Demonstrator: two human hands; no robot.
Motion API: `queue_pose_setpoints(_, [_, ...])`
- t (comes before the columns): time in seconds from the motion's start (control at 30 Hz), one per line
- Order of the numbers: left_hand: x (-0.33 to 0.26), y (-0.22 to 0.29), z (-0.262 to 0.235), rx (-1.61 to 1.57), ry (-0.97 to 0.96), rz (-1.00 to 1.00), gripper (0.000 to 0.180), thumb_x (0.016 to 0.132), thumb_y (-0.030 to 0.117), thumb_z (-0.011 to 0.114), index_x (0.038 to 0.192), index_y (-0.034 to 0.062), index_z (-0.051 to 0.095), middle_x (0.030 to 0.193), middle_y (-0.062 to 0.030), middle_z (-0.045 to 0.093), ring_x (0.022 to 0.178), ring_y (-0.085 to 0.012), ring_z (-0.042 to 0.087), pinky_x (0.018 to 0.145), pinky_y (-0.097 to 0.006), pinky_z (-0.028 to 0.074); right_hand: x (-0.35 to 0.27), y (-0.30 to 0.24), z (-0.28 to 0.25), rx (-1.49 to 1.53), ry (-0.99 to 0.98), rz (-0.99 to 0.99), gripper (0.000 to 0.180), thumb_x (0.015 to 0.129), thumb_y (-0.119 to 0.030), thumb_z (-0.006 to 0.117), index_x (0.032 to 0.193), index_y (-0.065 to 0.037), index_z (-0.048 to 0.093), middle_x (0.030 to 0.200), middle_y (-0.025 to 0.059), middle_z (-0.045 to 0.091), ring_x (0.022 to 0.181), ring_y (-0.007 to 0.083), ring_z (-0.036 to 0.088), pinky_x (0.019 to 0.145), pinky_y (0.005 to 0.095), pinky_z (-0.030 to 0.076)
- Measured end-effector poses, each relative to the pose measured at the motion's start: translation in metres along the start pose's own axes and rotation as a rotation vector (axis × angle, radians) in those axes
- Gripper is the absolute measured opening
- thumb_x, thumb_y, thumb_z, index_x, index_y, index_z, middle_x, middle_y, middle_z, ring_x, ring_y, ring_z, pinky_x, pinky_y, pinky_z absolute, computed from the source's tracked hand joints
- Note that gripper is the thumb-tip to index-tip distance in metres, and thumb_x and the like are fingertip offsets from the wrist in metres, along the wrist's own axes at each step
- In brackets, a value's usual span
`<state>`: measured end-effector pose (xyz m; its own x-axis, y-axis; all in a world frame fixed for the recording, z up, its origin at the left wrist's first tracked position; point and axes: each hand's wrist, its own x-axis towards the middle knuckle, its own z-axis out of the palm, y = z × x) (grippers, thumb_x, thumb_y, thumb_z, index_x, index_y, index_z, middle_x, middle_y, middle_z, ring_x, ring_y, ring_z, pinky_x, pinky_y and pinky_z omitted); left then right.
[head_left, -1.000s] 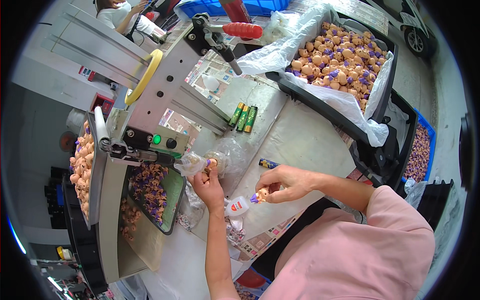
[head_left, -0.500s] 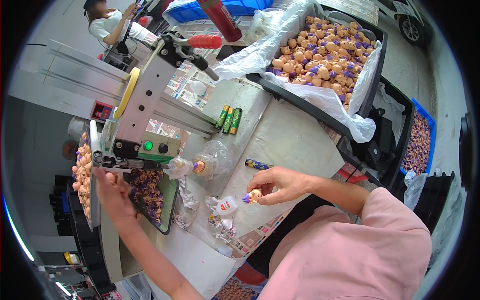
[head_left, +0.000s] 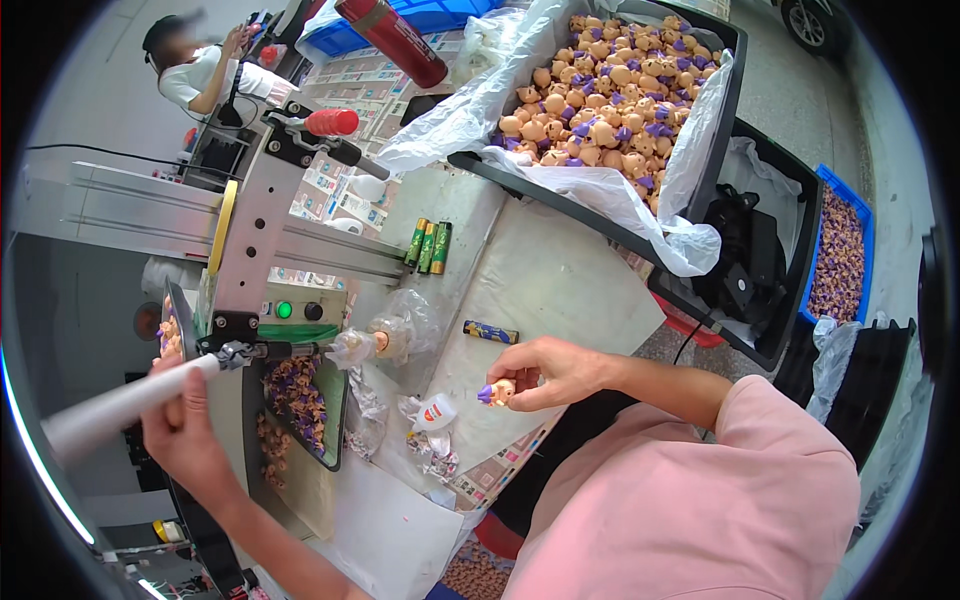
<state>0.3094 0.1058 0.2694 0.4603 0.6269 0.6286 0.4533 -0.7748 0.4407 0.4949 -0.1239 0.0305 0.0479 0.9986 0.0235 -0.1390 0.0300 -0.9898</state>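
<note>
My left hand (head_left: 188, 440) is closed around the white lever handle (head_left: 125, 405) of a bench press, thumb below it and a finger above. Whether something small also sits in that palm cannot be made out. Between the thumb and fingers of my right hand (head_left: 548, 375) is a small peach-coloured toy figure (head_left: 497, 393) with a purple part pointing left. At the press's plunger end, another peach-coloured piece (head_left: 380, 342) sits among clear plastic wrapping (head_left: 405, 325). A green tray (head_left: 340, 425) of purple and peach pieces lies below the press head.
A black crate (head_left: 590, 215) lined with white plastic holds many toy pieces at the far right. Green batteries (head_left: 427, 246), a dark blue battery (head_left: 490, 331) and a white bottle (head_left: 433, 412) are on the bench. The press frame (head_left: 257, 200) stands at left. A red flask (head_left: 395, 40) lies behind.
The white lever handle has swung outward to the left and toward me, with my left hand on it. My right hand still holds the toy figure. The whole view has shifted slightly.
</note>
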Motion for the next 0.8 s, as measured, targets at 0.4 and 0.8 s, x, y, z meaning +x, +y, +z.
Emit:
queue_pose_setpoints(0.4, [-0.08,0.023,0.041,0.412,-0.01,0.254,0.044,0.085,0.0,0.064,0.128,0.0006,0.053,0.099,-0.0127,0.055,0.083,-0.0237,0.059,0.073,-0.032,0.049,-0.019,-0.009,0.034,0.123,-0.031,0.019,0.029,0.084,-0.015,0.066,0.11,-0.005,0.06,0.087,-0.0012,0.063,0.074,0.0059,0.058,0.067,0.022,0.049])
queue_pose_setpoints(0.8, [-0.267,0.058,0.059,-1.206,-0.559,-1.147,0.043,0.096,0.044,0.05,0.103,0.0019,0.055,0.075,0.0,0.053,0.052,-0.0051,0.043,0.044,-0.018,0.033,-0.033,0.007,0.064,0.137,-0.112,-0.236,0.037,0.084,-0.011,0.07,0.119,-0.01,0.062,0.122,0.0068,0.051,0.109,0.0163,0.048,0.074,0.0238,0.049])
